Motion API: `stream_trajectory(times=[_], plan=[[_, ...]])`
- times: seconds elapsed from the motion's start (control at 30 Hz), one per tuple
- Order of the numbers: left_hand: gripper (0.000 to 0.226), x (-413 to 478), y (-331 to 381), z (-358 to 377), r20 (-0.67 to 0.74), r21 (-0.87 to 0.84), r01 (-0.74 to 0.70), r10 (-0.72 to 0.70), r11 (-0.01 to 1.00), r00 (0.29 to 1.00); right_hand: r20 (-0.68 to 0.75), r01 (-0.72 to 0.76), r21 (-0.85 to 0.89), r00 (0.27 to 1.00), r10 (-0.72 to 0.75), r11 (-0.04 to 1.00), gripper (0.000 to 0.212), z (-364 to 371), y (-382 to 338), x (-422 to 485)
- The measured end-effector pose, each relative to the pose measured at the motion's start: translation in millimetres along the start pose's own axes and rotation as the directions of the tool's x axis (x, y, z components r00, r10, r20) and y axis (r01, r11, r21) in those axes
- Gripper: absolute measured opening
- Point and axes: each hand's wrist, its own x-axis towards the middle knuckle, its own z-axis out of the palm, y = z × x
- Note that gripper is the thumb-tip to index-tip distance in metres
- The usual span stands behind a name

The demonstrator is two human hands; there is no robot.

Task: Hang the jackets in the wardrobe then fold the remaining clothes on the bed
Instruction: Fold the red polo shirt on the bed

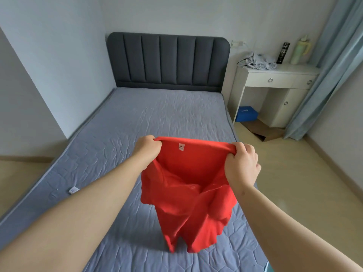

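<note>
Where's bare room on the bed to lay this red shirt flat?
Whole mattress stretch between headboard and red shirt is bare. Small white tag sits near the left edge. Crowded: desk top, crumpled cloth and bottle.

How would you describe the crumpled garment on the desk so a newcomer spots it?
Right of the dark headboard stands a white desk. On its top, at the end nearest the headboard, lies the crumpled garment, pale grey-blue. It is the only soft heap; the black bottle and pale green tumbler beside it stand upright.
</note>
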Motion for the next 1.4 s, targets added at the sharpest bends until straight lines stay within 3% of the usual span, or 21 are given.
stream_trajectory(times=[0.13,0.23,0.43,0.57,0.73,0.8,0.87,0.93,1.03,1.1,1.17,1.23,1.3,1.4], plan=[[0.019,-1,-1,5,0.129,-0.16,0.095,-0.075,0.983,0.989,0.113,-0.176,0.247,0.982,0.153,0.953,0.006,0,0,8],[0.03,-5,0,5,0.193,-0.164,0.054,-0.021,0.985,0.981,0.193,-0.27,0.343,0.958,0.214,0.9,0.011,1,5,12],[0.028,-11,-5,12,0.081,0.075,-0.185,0.179,0.98,0.981,0.209,-0.236,0.346,0.963,0.171,0.908,0.01,-3,24,13],[0.024,-22,-23,23,0.183,0.196,-0.266,0.232,0.944,0.955,0.25,-0.26,0.301,0.95,0.188,0.917,0.013,-5,42,10],[0.011,-44,-45,31,0.399,0.563,-0.366,0.145,0.741,0.906,0.296,-0.319,0.224,0.922,0.248,0.921,0.015,-1,69,-8],[0.021,-52,-55,31,0.369,0.687,-0.344,0.1,0.64,0.924,0.278,-0.317,0.194,0.925,0.258,0.928,0.013,0,76,-20],[0.029,-58,-67,24,0.23,0.765,-0.219,0.062,0.605,0.971,0.244,-0.303,0.17,0.935,0.258,0.938,0.01,-1,78,-31],[0.029,-65,-75,18,0.091,0.683,-0.052,-0.014,0.729,0.996,0.21,-0.296,0.158,0.942,0.261,0.942,0.01,-4,77,-40],[0.028,-80,-74,11,0.035,0.225,0.196,-0.209,0.954,0.977,0.185,-0.317,0.155,0.94,0.288,0.935,0.011,-9,73,-57],[0.028,-96,-73,3,0.138,-0.135,0.393,-0.375,0.91,0.917,0.188,-0.342,0.176,0.932,0.31,0.923,0.013,-12,68,-72],[0.032,-109,-77,-7,0.286,-0.276,0.495,-0.422,0.824,0.861,0.176,-0.361,0.206,0.928,0.328,0.91,0.017,-15,61,-86],[0.029,-118,-83,-21,0.361,-0.315,0.515,-0.401,0.797,0.842,0.135,-0.366,0.267,0.93,0.341,0.892,0.025,-19,50,-99],[0.027,-124,-83,-32,0.309,-0.35,0.446,-0.349,0.824,0.885,0.077,-0.351,0.349,0.935,0.347,0.869,0.037,-25,39,-108],[0.028,-131,-76,-48,-0.034,-0.196,0.126,-0.135,0.972,0.99,-0.011,-0.309,0.427,0.938,0.347,0.85,0.046,-36,27,-113]])
